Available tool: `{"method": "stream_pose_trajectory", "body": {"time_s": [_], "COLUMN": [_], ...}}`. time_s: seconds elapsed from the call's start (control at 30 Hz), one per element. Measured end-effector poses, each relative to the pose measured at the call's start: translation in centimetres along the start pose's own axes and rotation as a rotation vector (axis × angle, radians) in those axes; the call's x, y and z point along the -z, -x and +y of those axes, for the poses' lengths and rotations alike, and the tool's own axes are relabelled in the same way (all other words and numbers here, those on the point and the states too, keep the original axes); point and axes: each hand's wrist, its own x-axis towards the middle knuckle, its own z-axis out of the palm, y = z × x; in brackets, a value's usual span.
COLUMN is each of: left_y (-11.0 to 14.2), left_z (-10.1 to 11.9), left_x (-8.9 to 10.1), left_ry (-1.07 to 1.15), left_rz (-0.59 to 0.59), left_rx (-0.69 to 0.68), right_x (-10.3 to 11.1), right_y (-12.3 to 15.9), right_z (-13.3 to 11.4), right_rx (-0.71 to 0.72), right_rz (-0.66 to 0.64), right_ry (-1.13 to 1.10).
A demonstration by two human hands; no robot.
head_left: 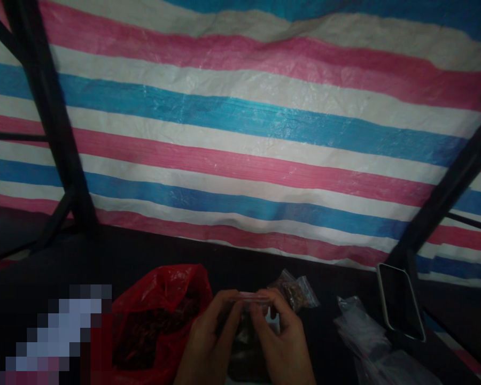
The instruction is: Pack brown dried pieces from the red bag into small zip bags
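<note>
Head view: both hands (244,334) pinching clear bag's (248,295) top edge; red bag (162,272) holds dark pieces (144,334)

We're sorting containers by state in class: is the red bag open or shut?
Open: the red bag gapes upward, and dark brown pieces show inside it.

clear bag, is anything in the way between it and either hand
Nothing visible stands between them: the left hand and right hand both grip the clear bag at its top edge. The red bag lies left of the left hand, and the small filled bags lie beyond the right hand.
</note>
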Motion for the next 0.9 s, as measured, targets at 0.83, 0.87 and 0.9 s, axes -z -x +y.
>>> {"method": "stream_pose_trajectory", "body": {"time_s": [0.83, 0.87, 0.9], "left_y": [-0.1, 0.0, -0.1], "left_z": [2.5, 2.6, 2.7], "left_x": [0.8, 0.8, 0.9], "left_ry": [0.046, 0.039, 0.014], "left_rz": [0.108, 0.118, 0.132], "left_rx": [0.056, 0.041, 0.02], "right_x": [2.4, 3.6, 4.8], "right_y": [-1.5, -2.0, -2.5], "right_z": [0.0, 0.8, 1.7], "right_rx": [-0.063, -0.067, -0.076], "right_rz": [0.159, 0.254, 0.342], "right_ry": [-0.002, 0.048, 0.125]}}
